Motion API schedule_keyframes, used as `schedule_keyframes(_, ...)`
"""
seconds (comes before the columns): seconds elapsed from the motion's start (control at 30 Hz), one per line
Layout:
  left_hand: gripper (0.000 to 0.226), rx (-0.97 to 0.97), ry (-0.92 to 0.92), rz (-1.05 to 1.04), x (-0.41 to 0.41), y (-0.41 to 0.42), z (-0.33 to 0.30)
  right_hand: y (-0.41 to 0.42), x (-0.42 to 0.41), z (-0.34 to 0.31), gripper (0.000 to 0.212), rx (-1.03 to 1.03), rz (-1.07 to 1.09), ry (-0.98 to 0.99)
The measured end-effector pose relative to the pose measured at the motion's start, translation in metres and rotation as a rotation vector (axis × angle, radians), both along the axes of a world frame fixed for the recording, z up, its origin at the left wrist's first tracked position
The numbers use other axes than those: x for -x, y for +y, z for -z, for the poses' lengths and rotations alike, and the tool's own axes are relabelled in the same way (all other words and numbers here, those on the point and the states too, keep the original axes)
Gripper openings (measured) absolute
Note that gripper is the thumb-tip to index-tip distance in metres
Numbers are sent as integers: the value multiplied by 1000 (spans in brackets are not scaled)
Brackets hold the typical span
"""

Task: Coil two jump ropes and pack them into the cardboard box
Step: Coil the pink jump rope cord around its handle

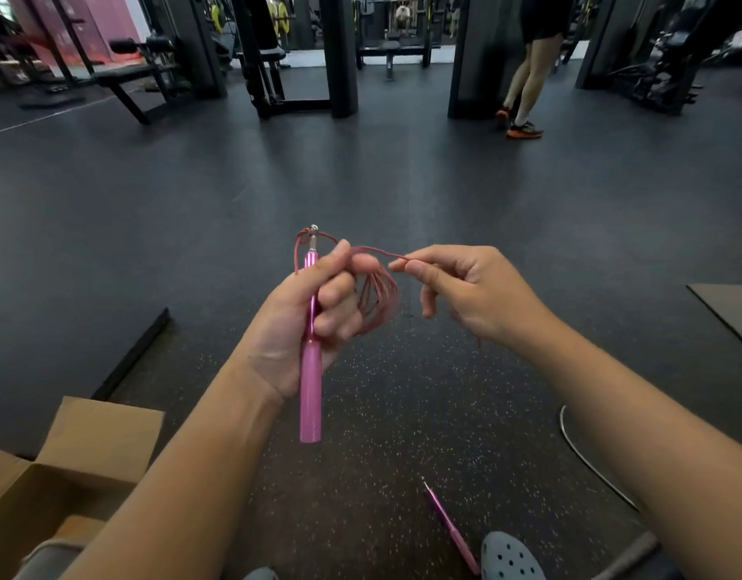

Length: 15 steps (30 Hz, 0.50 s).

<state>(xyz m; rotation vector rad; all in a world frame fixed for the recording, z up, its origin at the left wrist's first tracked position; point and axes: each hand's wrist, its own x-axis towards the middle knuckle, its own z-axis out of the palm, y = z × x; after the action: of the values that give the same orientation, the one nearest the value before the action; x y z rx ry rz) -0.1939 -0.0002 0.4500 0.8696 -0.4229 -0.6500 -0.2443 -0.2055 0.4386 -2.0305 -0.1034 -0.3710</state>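
1. While the left hand [306, 311] stands upright in the middle of the scene, its fingers are curled tight round a pink handle [310, 370], which runs nearly vertical through the fist with its metal tip at the top and its long lower end hanging free below the palm.
2. Several loops of the thin red rope [375, 305] hang bunched from the same fist, on its right side, between the two hands.
3. From the top of that fist a single strand runs right to the right hand [465, 293], whose thumb and forefinger pinch it; the other fingers are loosely bent and hold nothing.
4. A short piece of the strand shows below the right wrist.
5. Lying on the speckled floor mat [360, 475] near the person, a second pink handle [450, 527] slants toward a grey perforated clog [511, 558] at the near edge.
6. At near left stands the open cardboard box [67, 466], flaps up, partly hidden by the left forearm.
7. A grey cord [587, 462] curves along the mat at the near right, beside the right forearm.
8. Far off, on the dark gym floor, a person's bare legs in orange-soled shoes [524, 129] stand at the right, among weight benches and racks.
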Motion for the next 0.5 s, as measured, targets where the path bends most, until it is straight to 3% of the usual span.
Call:
schedule_keyframes(0.13,33,372,237,-73,-1,0,-17,9,1,6,24,-26,-87,124)
schedule_keyframes(0.23,30,441,159,-175,-7,1,-22,22,8,7,24,13,-240,267)
schedule_keyframes(0.3,28,227,-79,-352,-12,1,-20,30,13,5,27,85,-349,347)
schedule_keyframes(0.37,24,-167,-425,-528,-17,3,-13,35,17,2,31,71,-409,381)
schedule_keyframes(0.43,19,-537,-772,-548,-20,5,-2,36,19,-3,31,141,-378,276)
schedule_keyframes(0.5,19,-793,-946,-482,-19,7,6,31,18,-9,24,222,-287,136)
